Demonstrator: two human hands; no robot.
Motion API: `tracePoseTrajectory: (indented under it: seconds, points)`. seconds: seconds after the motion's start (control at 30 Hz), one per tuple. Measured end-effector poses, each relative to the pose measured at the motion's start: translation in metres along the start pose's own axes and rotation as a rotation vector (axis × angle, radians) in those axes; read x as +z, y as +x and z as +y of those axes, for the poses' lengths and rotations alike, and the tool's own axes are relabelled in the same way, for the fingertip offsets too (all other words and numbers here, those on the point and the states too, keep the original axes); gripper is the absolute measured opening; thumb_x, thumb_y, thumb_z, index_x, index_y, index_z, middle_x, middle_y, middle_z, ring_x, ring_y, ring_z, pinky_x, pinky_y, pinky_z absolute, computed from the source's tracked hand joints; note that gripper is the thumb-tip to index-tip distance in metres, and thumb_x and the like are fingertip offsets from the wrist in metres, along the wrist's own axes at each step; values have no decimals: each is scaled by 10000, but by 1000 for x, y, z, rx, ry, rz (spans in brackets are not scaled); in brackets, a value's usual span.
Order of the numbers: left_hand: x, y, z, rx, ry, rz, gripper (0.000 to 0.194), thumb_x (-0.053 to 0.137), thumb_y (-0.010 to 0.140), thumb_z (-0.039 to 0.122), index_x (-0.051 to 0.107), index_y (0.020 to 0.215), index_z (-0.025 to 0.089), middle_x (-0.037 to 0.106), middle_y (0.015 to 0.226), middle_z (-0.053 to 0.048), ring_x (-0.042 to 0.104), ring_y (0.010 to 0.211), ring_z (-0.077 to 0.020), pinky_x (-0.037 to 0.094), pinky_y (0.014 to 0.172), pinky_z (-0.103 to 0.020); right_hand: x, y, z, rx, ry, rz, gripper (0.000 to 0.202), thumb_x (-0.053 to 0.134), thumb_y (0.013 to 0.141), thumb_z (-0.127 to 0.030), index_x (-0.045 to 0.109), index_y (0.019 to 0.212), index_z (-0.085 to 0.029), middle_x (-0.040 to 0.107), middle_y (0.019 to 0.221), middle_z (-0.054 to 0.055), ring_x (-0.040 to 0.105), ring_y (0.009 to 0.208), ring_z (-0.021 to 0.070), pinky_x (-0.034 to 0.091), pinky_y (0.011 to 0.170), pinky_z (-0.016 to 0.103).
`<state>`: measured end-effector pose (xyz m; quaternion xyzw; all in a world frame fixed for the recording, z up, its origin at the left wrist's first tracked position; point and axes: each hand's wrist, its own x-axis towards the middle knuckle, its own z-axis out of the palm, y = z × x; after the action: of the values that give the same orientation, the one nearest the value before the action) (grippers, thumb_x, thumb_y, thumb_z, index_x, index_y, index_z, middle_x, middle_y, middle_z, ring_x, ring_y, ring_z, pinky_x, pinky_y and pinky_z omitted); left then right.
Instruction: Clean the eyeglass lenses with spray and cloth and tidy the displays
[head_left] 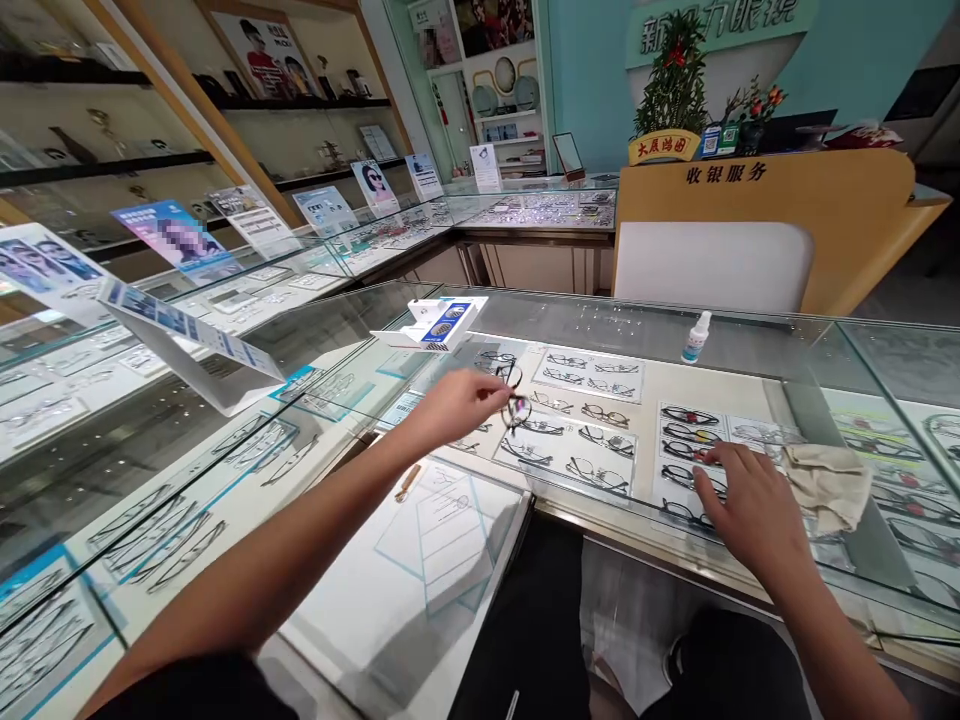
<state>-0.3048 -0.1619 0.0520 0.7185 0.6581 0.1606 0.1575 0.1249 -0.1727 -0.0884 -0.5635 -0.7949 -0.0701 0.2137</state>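
Observation:
My left hand (469, 402) is closed in a pinch on a pair of dark-rimmed eyeglasses (516, 411), held up over the glass display case. One round lens catches a purple glint. My right hand (750, 500) hovers or rests over the glass near the case's front edge, fingers spread and holding nothing; whether it touches the glass I cannot tell. Just right of it lies a crumpled beige cloth (829, 485). Below the glass, rows of eyeglasses (592, 372) lie on white trays. A white spray bottle (697, 338) stands upright farther back on the case.
A white and blue box (435, 325) sits on the glass beyond my left hand. An open drawer (442, 540) with a small wooden-handled tool (407, 484) extends below my left forearm. Folded display cards (187, 345) stand left. A wooden counter (847, 230) rises behind.

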Motion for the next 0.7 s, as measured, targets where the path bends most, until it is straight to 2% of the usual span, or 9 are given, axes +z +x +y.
tracePoseTrajectory:
  seconds: [0.07, 0.13, 0.2, 0.3, 0.37, 0.47, 0.57, 0.7]
  points:
    - [-9, -48, -9, -7, -71, -119, 458, 524, 981, 577, 835, 974, 241, 732, 777, -33, 616, 719, -195, 430, 652, -287, 1, -1, 1, -10, -8, 6, 296, 427, 1074, -423, 597, 1132, -187, 718, 1169, 141, 643, 1082, 363, 481, 905, 469]
    - [-10, -88, -22, -55, -146, -274, 479, 531, 974, 610, 825, 926, 235, 718, 767, -31, 607, 706, -190, 430, 638, -281, 2, -2, 3, -15, -18, 4, 326, 410, 1076, -440, 600, 1136, -182, 718, 1174, 146, 644, 1082, 367, 485, 908, 476]
    - [-1, -118, -40, -125, -199, -392, 506, 531, 966, 639, 800, 850, 226, 707, 754, -32, 598, 686, -185, 431, 631, -280, 3, -3, 5, -15, -29, -3, 357, 400, 1074, -461, 604, 1152, -179, 717, 1190, 154, 643, 1096, 376, 486, 914, 485]
    - [25, -140, -73, -247, -196, -438, 531, 517, 954, 666, 759, 785, 225, 719, 761, -31, 615, 680, -192, 455, 654, -290, 6, -4, 9, -11, -32, -28, 389, 402, 1062, -498, 605, 1165, -183, 721, 1196, 157, 645, 1100, 388, 486, 928, 500]
    - [45, -142, -98, -321, -140, -403, 514, 509, 950, 657, 748, 789, 231, 732, 768, -28, 654, 716, -214, 474, 678, -300, 8, -4, 12, -9, -27, -40, 402, 403, 1054, -516, 605, 1169, -188, 723, 1198, 154, 647, 1114, 394, 486, 948, 506]
    - [70, -127, -136, -367, 12, -287, 462, 474, 970, 582, 749, 821, 242, 735, 760, -36, 709, 813, -255, 476, 704, -312, 10, -5, 16, -18, -21, -32, 418, 395, 1050, -528, 607, 1175, -190, 719, 1226, 159, 646, 1149, 398, 484, 983, 515]
    - [86, -97, -175, -354, 175, -138, 394, 459, 980, 497, 760, 900, 255, 791, 929, -52, 728, 907, -255, 470, 706, -311, 9, -5, 15, -30, -27, -13, 427, 398, 1046, -539, 608, 1172, -189, 715, 1245, 168, 647, 1165, 399, 487, 1000, 520]
    - [96, -46, -222, -359, 254, -13, 372, 465, 983, 469, 745, 1060, 237, 790, 1095, -79, 711, 999, -261, 489, 794, -323, 6, -6, 13, -35, -33, 0, 429, 392, 1043, -543, 604, 1173, -193, 716, 1254, 174, 653, 1167, 410, 492, 1012, 542]
